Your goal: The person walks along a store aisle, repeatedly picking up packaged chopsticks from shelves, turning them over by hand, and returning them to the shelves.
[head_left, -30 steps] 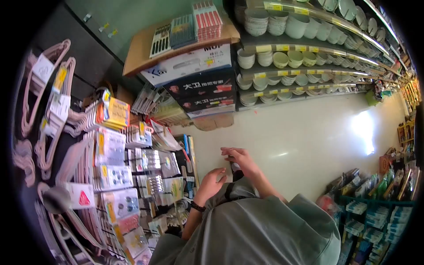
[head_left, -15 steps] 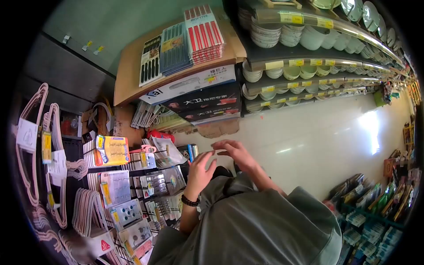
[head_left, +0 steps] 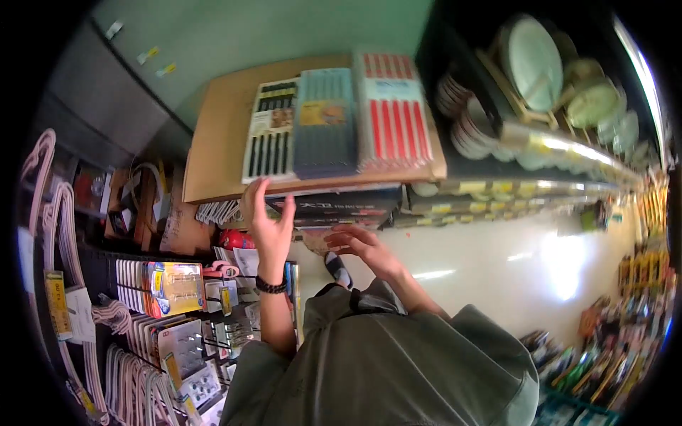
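Note:
My left hand is raised at the front edge of a cardboard box top, its thumb and fingers apart and nothing in them. Its fingertips are just below a pack of black chopsticks; whether they touch it I cannot tell. Beside that pack lie a stack of blue-grey packs and a stack of red-and-white packs. Lower and to the right, my right hand is over the floor in front of the boxes, fingers spread and empty.
Shelves of bowls and plates run along the right. Hangers and carded goods hang at the left. A dark mop box is under the cardboard. One shoe shows on the pale floor.
The view has moved closer to the cardboard box top with the chopstick packs. My left hand has gone up and left to its edge, away from my right hand. The hands were close together before.

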A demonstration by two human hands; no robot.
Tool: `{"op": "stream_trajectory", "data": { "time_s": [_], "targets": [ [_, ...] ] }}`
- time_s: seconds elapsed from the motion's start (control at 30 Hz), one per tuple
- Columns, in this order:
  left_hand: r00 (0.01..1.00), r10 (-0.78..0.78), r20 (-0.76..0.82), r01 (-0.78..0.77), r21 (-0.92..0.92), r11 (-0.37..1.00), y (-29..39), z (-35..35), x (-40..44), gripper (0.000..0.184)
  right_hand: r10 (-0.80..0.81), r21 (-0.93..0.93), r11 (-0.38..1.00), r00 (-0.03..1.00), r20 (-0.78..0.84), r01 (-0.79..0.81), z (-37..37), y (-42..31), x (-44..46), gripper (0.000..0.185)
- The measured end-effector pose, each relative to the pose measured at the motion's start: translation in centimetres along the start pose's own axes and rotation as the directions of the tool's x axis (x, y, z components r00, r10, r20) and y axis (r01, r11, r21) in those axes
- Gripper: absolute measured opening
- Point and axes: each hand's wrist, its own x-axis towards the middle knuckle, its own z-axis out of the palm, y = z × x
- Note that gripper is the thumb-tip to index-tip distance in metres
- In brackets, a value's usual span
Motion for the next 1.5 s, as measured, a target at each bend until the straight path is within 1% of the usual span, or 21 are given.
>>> {"op": "stream_trajectory", "data": {
  "time_s": [0.13, 0.27, 0.37, 0.43, 0.53, 0.57, 0.67, 0.8, 0.83, 0.9, 0.93, 0.97, 1.03, 1.13, 1.17, 1.2, 1.27, 1.33, 1.37, 1.43, 1.5],
  "targets": [
    [1.000, 0.000, -0.022, 0.005, 0.236, 0.972, -1.4, 1.9, 3.8, 0.068, 0.059, -0.026, 0.998, 0.989, 0.132, -0.056, 1.9, -1.9, 6.1, 0.042],
    [0.995, -0.084, 0.049, 0.076, 0.154, 0.985, -2.3, 1.4, 5.9, 0.073, 0.130, 0.031, 0.989, 0.963, 0.238, -0.141, 3.1, -1.7, 10.4, 0.040],
    [0.990, -0.117, 0.083, 0.097, 0.206, 0.974, -2.2, 1.0, 6.4, 0.079, 0.175, 0.087, 0.975, 0.950, 0.258, -0.204, 3.1, -0.5, 11.9, 0.041],
    [0.989, -0.128, 0.073, 0.113, 0.180, 0.977, -2.6, 1.5, 6.4, 0.078, 0.203, 0.085, 0.970, 0.951, 0.232, -0.228, 3.3, -0.3, 13.2, 0.042],
    [0.981, -0.193, 0.022, 0.185, 0.194, 0.963, -2.5, 1.3, 6.6, 0.076, 0.241, -0.017, 0.968, 0.904, 0.353, -0.252, 3.0, -1.0, 15.0, 0.042],
    [0.974, -0.227, 0.010, 0.220, 0.204, 0.954, -2.4, 1.1, 6.4, 0.075, 0.298, 0.017, 0.947, 0.898, 0.324, -0.321, 2.9, -0.9, 15.1, 0.043],
    [0.964, -0.264, -0.008, 0.262, 0.153, 0.953, -3.5, 1.1, 6.7, 0.071, 0.244, 0.244, 0.893, 0.861, 0.446, -0.379, 4.1, -1.9, 15.0, 0.043],
    [0.941, -0.334, -0.053, 0.338, 0.096, 0.936, -3.0, 0.9, 7.0, 0.064, 0.201, 0.168, 0.915, 0.776, 0.598, -0.366, 3.4, -3.1, 15.9, 0.047],
    [0.956, -0.273, -0.102, 0.283, 0.100, 0.954, -2.7, 0.9, 6.7, 0.060, 0.199, 0.171, 0.907, 0.752, 0.629, -0.384, 3.2, -3.3, 16.1, 0.049],
    [0.940, -0.330, -0.087, 0.340, 0.155, 0.928, -1.5, 0.1, 5.6, 0.059, 0.198, 0.181, 0.884, 0.698, 0.688, -0.430, 2.9, -3.2, 16.3, 0.052],
    [0.929, -0.360, -0.080, 0.369, 0.189, 0.910, -0.7, -0.6, 5.0, 0.059, 0.217, 0.206, 0.853, 0.685, 0.696, -0.480, 3.0, -3.0, 16.0, 0.053],
    [0.951, -0.294, -0.100, 0.310, 0.259, 0.915, 0.3, -1.3, 4.5, 0.058, 0.235, 0.232, 0.816, 0.671, 0.703, -0.529, 3.1, -2.7, 15.4, 0.055],
    [0.893, -0.432, -0.123, 0.449, 0.213, 0.868, 1.2, -1.9, 2.8, 0.058, 0.286, 0.279, 0.710, 0.628, 0.724, -0.646, 3.2, -1.7, 14.4, 0.052],
    [0.796, -0.587, -0.149, 0.602, 0.091, 0.793, 2.3, -2.9, 0.5, 0.056, 0.321, 0.206, 0.761, 0.633, 0.704, -0.615, 2.8, -2.4, 13.8, 0.046],
    [0.810, -0.566, -0.153, 0.586, 0.180, 0.790, 2.5, -3.3, -0.6, 0.057, 0.364, 0.034, 0.861, 0.661, 0.656, -0.508, 2.7, -2.0, 14.1, 0.045],
    [0.753, -0.638, -0.163, 0.653, 0.059, 0.755, 3.6, -3.4, -1.2, 0.056, 0.404, -0.157, 0.905, 0.686, 0.605, -0.395, 2.6, -1.6, 14.3, 0.045],
    [0.725, -0.657, -0.207, 0.686, 0.134, 0.715, 5.3, -4.1, -3.4, 0.058, 0.568, -0.023, 0.759, 0.644, 0.513, -0.651, 3.4, -3.2, 14.8, 0.047],
    [0.762, -0.589, -0.269, 0.647, 0.287, 0.706, 7.6, -4.9, -5.6, 0.060, 0.410, 0.237, 0.689, 0.638, 0.652, -0.685, 3.4, -1.4, 14.6, 0.047],
    [0.720, -0.631, -0.289, 0.692, 0.241, 0.680, 8.7, -5.2, -6.7, 0.060, 0.321, 0.347, 0.621, 0.632, 0.706, -0.703, 3.7, -0.7, 14.2, 0.048],
    [0.634, -0.696, -0.338, 0.771, 0.200, 0.605, 11.2, -5.7, -8.6, 0.063, 0.422, 0.293, 0.574, 0.583, 0.694, -0.765, 4.8, -0.5, 12.8, 0.049],
    [0.670, -0.636, -0.384, 0.735, 0.221, 0.641, 12.2, -6.1, -11.7, 0.063, 0.479, 0.213, 0.602, 0.562, 0.674, -0.769, 5.1, 0.7, 11.0, 0.048]
  ]
}}
